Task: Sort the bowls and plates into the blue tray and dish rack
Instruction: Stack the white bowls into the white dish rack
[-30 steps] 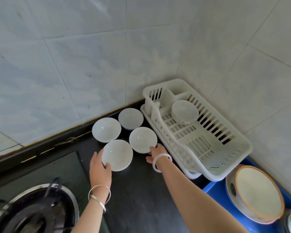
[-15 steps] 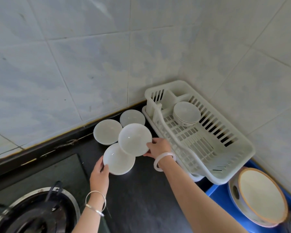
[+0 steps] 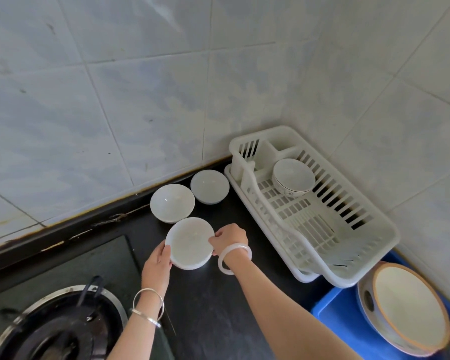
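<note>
At frame centre, the left hand (image 3: 157,266) and right hand (image 3: 227,239) each close a grip on the rims of stacked white bowls (image 3: 189,242) on the dark worktop (image 3: 218,307); likely glazed, slippery, breakable.

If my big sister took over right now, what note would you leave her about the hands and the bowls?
Left hand: holds the left rim of the stacked bowls.
Right hand: grips the right rim of the same stack.
The stack looks like two white bowls nested together on the black counter.
Two more white bowls sit on the counter by the wall.
Done: one patterned bowl is in the white dish rack; plates lean in the blue tray.
Left: move the stack and the two loose bowls into the rack.
</note>
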Demonstrator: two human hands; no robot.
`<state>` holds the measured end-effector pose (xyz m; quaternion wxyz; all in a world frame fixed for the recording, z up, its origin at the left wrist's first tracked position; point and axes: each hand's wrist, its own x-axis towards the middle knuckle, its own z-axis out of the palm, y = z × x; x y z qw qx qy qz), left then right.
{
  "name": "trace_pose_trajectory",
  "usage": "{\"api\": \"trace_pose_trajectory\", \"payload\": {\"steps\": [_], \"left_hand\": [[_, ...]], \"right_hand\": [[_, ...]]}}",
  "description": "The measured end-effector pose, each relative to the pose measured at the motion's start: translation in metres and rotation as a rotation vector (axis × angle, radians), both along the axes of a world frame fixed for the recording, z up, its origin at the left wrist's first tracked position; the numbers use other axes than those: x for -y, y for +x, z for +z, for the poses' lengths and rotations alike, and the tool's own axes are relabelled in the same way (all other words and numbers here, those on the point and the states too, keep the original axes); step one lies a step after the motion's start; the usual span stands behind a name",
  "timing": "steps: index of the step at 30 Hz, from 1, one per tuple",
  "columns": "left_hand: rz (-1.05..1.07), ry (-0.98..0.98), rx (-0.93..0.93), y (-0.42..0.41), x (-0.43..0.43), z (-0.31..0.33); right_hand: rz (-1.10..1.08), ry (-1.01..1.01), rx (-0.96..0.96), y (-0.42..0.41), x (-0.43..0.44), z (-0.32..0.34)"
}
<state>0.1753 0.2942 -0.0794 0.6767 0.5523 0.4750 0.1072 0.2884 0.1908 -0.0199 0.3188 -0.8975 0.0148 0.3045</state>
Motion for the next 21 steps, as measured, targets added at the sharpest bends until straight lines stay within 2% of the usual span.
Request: {"api": "trace_pose_trajectory", "payload": {"steps": [3,7,12,16,21], "left_hand": [[-0.032,0.02,-0.018,0.001,-0.001,0.001],[-0.004,-0.071,-0.025,0.005,-0.004,0.005],[0.037,-0.201,-0.046,0.011,-0.008,0.016],[0.02,-0.181,-0.061,0.012,-0.006,0.028],[-0.042,-0.122,0.017,0.025,0.0,0.059]], "right_hand": [[0.022,-0.019,-0.025,0.005,0.0,-0.004],[0.029,0.026,-0.12,0.012,0.003,-0.01],[-0.059,0.25,-0.386,0.012,0.005,-0.014],[-0.039,0.229,-0.31,0.012,0.008,-0.013],[-0.143,0.457,-0.286,0.024,0.029,0.019]]}}
